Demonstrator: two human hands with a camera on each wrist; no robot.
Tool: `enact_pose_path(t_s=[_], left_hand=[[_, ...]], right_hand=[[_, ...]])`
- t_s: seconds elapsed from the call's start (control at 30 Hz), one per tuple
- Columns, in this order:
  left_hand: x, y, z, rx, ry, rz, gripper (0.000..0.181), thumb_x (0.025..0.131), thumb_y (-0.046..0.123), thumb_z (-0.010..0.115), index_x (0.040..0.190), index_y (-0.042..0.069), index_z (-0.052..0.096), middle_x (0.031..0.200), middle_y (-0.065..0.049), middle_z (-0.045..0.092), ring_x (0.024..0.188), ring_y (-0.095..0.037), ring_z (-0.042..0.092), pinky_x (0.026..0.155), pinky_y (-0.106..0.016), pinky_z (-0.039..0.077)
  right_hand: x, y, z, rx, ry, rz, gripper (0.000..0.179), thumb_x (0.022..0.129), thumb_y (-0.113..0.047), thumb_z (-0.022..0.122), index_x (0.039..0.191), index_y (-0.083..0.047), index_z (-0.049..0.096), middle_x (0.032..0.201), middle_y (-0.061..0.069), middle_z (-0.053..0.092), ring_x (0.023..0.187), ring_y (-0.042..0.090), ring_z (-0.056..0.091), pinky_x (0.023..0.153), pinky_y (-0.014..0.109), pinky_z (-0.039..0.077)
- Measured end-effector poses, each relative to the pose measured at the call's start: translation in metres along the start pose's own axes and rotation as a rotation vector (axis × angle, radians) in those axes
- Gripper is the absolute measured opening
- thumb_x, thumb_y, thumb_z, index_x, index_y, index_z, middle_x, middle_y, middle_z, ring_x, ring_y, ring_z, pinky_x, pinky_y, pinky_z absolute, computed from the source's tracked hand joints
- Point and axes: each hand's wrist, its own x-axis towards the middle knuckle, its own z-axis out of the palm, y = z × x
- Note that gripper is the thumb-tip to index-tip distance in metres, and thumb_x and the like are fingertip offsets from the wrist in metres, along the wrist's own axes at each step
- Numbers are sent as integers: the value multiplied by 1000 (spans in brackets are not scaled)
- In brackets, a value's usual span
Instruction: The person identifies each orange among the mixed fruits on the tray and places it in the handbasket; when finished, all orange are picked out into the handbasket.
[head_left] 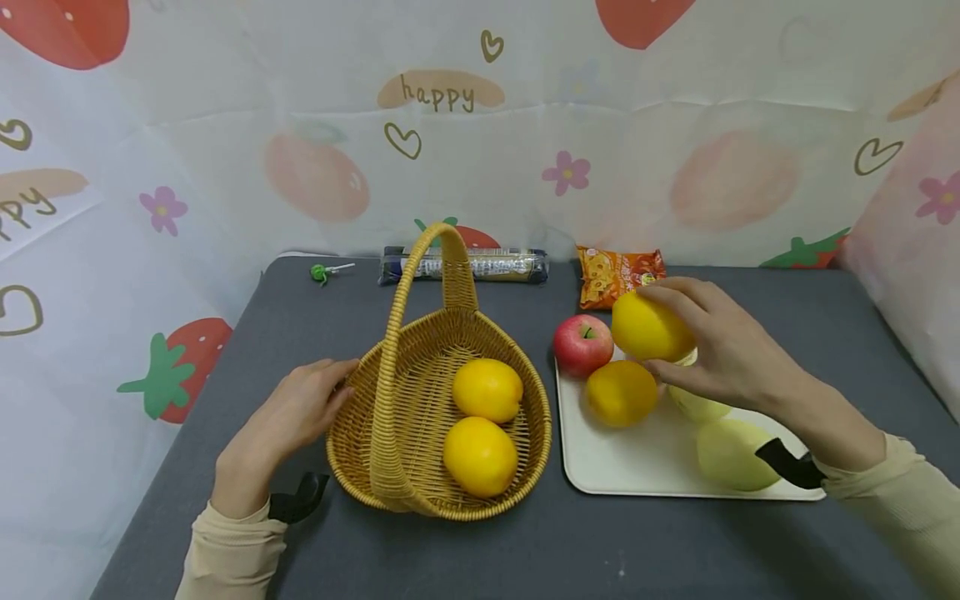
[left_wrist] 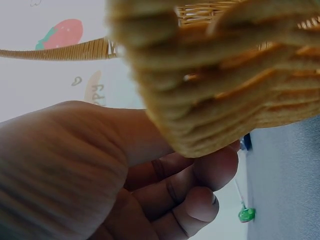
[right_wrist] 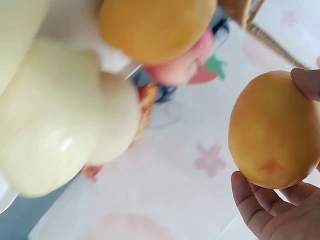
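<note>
My right hand (head_left: 723, 346) grips a yellow lemon (head_left: 649, 327) between thumb and fingers, raised above the tray. The right wrist view shows the held lemon (right_wrist: 272, 131) from its side. At the left, my left hand (head_left: 296, 412) holds the rim of a wicker basket (head_left: 352, 454) with a tall handle. The left wrist view shows the fingers (left_wrist: 200, 200) curled below the basket's edge, which partly hides the thumb. Two lemons lie inside the basket. On the white tray (head_left: 622, 467) are another lemon (head_left: 621, 393), a red apple (head_left: 582, 346) and pale green fruits (head_left: 735, 454).
Behind the tray lies an orange snack packet (head_left: 617, 273). A long wrapped package (head_left: 487, 265) rests behind the basket, with a green lollipop (head_left: 320, 273) to its left. A printed cloth (head_left: 465, 183) hangs at the back of the dark table (head_left: 540, 550).
</note>
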Motion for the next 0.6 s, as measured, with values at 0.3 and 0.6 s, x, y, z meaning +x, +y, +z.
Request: enact_pose_path(t_s=[0.3,0.6], left_hand=[[0,-1,0,4,5,14,31,92,5,63,122,-5,63,103,-18,69,89,-31,67,79,-48,56],[1,-2,0,9,6,23,29,92,4,63,120,-5,63,100,-18,69,87,-30,67,77,-47,56]], right_hand=[[22,-32,21,57,-42,-126,72,72,-24,81,138,-14,52,132,14,52,115,30,54,86,47,54],[41,-61,39,91,-113,-193,71,76,-31,81,140,-20,51,133,17,51,113,31,56,88,44,54]])
